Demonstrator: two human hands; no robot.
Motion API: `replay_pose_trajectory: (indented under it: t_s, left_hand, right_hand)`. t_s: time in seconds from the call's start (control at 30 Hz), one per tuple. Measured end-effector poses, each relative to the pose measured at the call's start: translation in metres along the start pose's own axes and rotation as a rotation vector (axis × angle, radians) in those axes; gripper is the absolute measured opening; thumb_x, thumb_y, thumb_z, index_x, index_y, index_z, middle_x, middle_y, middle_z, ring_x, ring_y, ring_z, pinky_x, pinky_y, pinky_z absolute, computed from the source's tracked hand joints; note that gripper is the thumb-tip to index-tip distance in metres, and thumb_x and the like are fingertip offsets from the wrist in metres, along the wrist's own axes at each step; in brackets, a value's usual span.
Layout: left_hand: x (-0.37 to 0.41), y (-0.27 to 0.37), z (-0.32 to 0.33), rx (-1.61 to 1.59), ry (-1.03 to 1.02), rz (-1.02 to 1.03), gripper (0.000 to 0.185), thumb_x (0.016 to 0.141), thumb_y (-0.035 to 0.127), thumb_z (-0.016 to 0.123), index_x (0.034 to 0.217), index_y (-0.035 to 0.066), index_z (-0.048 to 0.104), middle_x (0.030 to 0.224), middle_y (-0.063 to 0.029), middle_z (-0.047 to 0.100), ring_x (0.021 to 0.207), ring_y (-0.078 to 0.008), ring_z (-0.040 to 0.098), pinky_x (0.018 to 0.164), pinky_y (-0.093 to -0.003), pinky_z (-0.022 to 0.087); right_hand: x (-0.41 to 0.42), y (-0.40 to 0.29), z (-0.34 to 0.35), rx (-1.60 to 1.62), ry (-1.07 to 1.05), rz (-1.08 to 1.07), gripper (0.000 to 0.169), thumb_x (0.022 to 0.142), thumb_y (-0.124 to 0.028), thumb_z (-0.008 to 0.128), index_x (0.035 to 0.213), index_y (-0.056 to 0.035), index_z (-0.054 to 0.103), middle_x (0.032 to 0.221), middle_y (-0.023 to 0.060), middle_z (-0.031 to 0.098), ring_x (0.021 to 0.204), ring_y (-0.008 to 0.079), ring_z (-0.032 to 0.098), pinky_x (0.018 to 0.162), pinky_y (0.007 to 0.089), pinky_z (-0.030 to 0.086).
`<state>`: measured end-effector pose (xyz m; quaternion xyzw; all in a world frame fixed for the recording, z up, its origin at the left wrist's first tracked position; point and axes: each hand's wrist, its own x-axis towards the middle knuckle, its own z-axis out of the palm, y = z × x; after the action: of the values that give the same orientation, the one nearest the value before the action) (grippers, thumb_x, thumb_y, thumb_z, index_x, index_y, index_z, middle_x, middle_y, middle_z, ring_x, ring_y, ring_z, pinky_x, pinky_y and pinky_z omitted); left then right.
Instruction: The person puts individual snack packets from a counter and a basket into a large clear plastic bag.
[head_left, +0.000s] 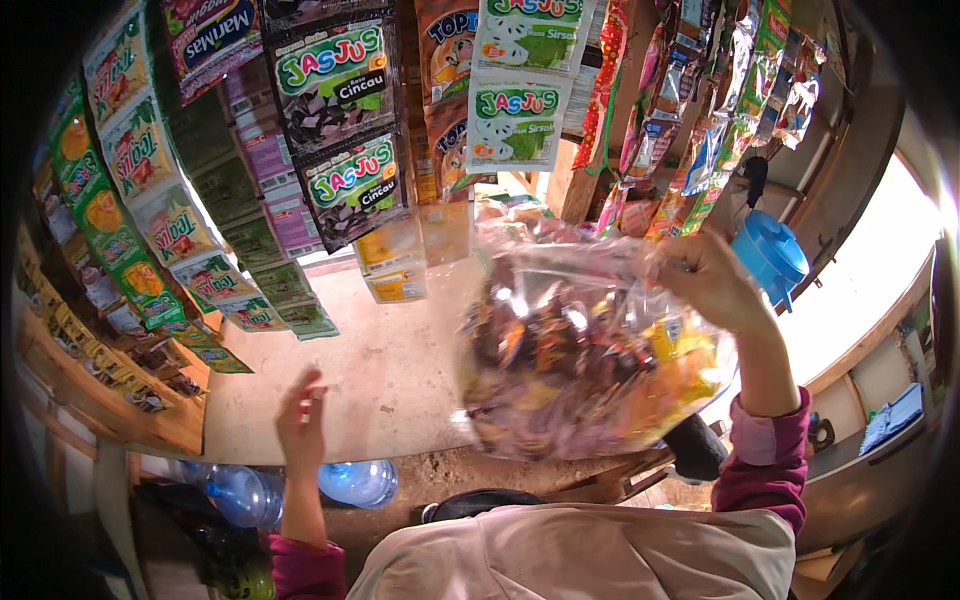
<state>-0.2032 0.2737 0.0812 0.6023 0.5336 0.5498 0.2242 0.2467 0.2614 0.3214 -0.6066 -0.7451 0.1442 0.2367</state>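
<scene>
A large clear plastic bag (570, 360) filled with small wrapped packets hangs from my right hand (697, 274), which grips its upper right corner. Motion blurs the bag, so the packets inside are hard to tell apart. My left hand (301, 420) is raised on the left, apart from the bag, over the near edge of the pale counter (352, 375). Its fingers are partly bent. Something small and red and white shows at its fingertips; whether it is held is unclear.
Strips of drink-powder sachets (345, 112) hang ahead and left. More snack packets (675, 112) dangle at the upper right, near a blue plastic container (765, 251). Large blue water bottles (358, 480) lie below the counter's edge. A wooden rack (112, 405) stands left.
</scene>
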Motion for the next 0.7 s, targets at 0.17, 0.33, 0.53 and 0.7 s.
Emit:
replay_pose_trajectory:
  t_s: [0.17, 0.33, 0.53, 0.7]
  left_hand:
    - [-0.029, -0.095, 0.063, 0.47, -0.037, 0.083, 0.046, 0.083, 0.02, 0.063, 0.125, 0.008, 0.051, 0.129, -0.0147, 0.049, 0.124, -0.0275, 0.043, 0.097, -0.0402, 0.038]
    - [-0.051, -0.135, 0.093, 0.758, -0.06, -0.18, 0.067, 0.082, 0.037, 0.058, 0.138, 0.01, 0.033, 0.143, -0.0134, 0.032, 0.136, -0.0274, 0.022, 0.109, -0.0522, 0.008]
    - [-0.046, -0.123, 0.107, 0.858, -0.152, -0.162, 0.072, 0.081, 0.044, 0.055, 0.138, 0.008, 0.033, 0.144, -0.0126, 0.032, 0.136, -0.0245, 0.023, 0.109, -0.0538, 0.002]
    - [-0.047, -0.116, 0.101, 0.897, -0.123, -0.15, 0.069, 0.08, 0.046, 0.055, 0.135, 0.008, 0.038, 0.142, -0.0128, 0.034, 0.135, -0.0248, 0.025, 0.109, -0.0539, 0.003]
  right_hand:
    - [0.038, 0.016, -0.017, 0.194, 0.138, 0.293, 0.02, 0.081, -0.019, 0.061, 0.085, -0.0004, 0.066, 0.057, -0.0008, 0.053, 0.051, 0.0073, 0.046, 0.048, 0.0261, 0.037]
    - [0.123, 0.025, -0.013, 0.217, 0.323, 0.044, 0.013, 0.083, -0.015, 0.059, 0.082, -0.0034, 0.064, 0.057, -0.0028, 0.051, 0.043, 0.006, 0.041, 0.039, 0.0236, 0.029]
    - [0.251, 0.071, -0.025, -0.19, 0.675, -0.193, 0.021, 0.082, -0.014, 0.051, 0.066, -0.0026, 0.058, 0.063, 0.0118, 0.057, 0.056, 0.0227, 0.059, 0.049, 0.0356, 0.044]
    - [0.301, 0.08, 0.018, -0.095, 0.712, -0.098, 0.019, 0.082, -0.015, 0.051, 0.069, -0.0028, 0.058, 0.066, 0.0126, 0.058, 0.059, 0.0237, 0.059, 0.051, 0.0362, 0.045]
